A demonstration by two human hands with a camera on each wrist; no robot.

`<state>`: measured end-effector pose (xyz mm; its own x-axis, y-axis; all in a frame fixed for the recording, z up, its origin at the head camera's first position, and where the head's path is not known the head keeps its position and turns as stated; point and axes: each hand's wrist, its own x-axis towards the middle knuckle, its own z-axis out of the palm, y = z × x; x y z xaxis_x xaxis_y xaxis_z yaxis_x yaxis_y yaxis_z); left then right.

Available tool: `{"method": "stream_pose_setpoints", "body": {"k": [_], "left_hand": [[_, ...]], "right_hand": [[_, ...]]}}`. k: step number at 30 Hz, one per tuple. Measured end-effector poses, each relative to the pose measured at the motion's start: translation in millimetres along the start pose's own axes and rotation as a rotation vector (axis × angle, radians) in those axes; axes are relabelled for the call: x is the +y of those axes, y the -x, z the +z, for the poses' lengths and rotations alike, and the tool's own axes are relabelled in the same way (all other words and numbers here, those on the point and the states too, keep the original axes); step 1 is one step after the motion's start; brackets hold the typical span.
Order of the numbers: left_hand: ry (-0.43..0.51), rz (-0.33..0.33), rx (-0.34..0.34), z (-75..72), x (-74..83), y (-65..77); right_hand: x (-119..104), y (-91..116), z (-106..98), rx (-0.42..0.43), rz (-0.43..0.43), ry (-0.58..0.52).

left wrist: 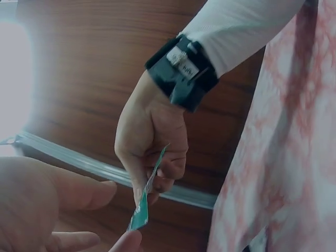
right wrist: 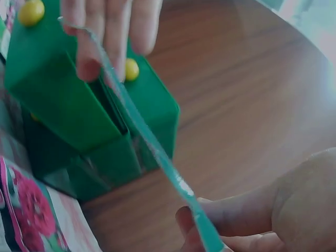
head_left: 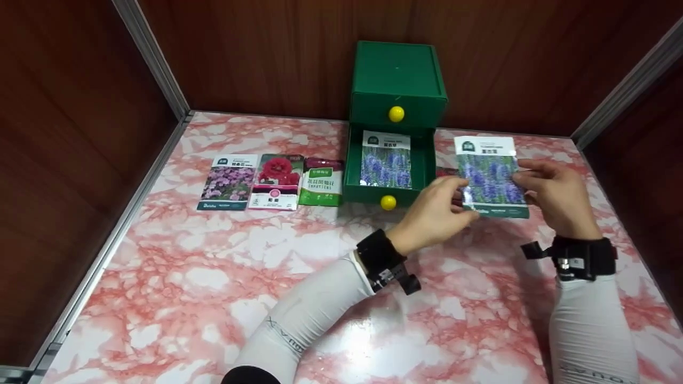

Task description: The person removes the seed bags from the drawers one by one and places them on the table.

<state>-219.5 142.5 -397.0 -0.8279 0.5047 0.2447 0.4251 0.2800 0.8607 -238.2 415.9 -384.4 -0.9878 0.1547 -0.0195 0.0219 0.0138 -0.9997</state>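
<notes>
A seed packet (head_left: 492, 178) with blue-purple flowers is held upright above the right side of the table. My right hand (head_left: 560, 194) pinches its right edge between thumb and fingers; the right wrist view shows the packet (right wrist: 142, 126) edge-on. At the packet's left edge is my left hand (head_left: 432, 213), its thumb and fingers spread apart, fingertips touching or very near it. In the left wrist view, the left thumb and fingers (left wrist: 84, 194) do not close on the packet. A similar packet (head_left: 386, 162) lies in the pulled-out lower drawer (head_left: 424, 165) of a green cabinet (head_left: 397, 69).
Left of the cabinet lie three packets: pink-purple flowers (head_left: 229, 184), a red flower (head_left: 275, 184) and a green one (head_left: 322, 184). A reddish packet (head_left: 445, 172) is mostly hidden behind my left hand. Yellow knobs (head_left: 388, 202) front the drawers. Brown panels (head_left: 256, 64) enclose the marbled table (head_left: 176, 288).
</notes>
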Motion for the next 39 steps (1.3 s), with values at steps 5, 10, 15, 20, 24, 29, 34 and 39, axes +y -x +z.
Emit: {"method": "stream_pose_setpoints", "body": {"k": [5,10,15,20,24,29,34,39], "left_hand": [[-0.004,-0.02,-0.046,18.2,-7.5,-8.0],[0.034,-0.075,-0.089,34.6,-21.0,-14.2],[0.11,-0.122,-0.12,47.4,-35.7,-18.9],[0.158,-0.148,-0.149,58.7,-47.3,-20.9],[0.157,-0.149,-0.166,66.9,-53.8,-21.9],[0.13,-0.141,-0.173,73.2,-58.1,-22.2],[0.155,-0.142,-0.184,75.4,-58.9,-22.1],[0.198,-0.17,-0.19,75.9,-61.2,-21.0]], "right_hand": [[8.8,-8.8,-18.4,0.006,0.038,-0.003],[19.4,-18.0,-28.7,0.01,0.097,0.092],[30.4,-24.4,-34.9,-0.001,0.111,0.216],[41.4,-28.8,-40.2,0.013,0.121,0.289],[48.8,-32.4,-44.2,0.04,0.156,0.344],[55.1,-36.5,-49.0,0.073,0.182,0.386],[59.9,-38.1,-53.4,0.078,0.16,0.42],[64.1,-40.5,-53.4,0.071,0.183,0.385]]}}
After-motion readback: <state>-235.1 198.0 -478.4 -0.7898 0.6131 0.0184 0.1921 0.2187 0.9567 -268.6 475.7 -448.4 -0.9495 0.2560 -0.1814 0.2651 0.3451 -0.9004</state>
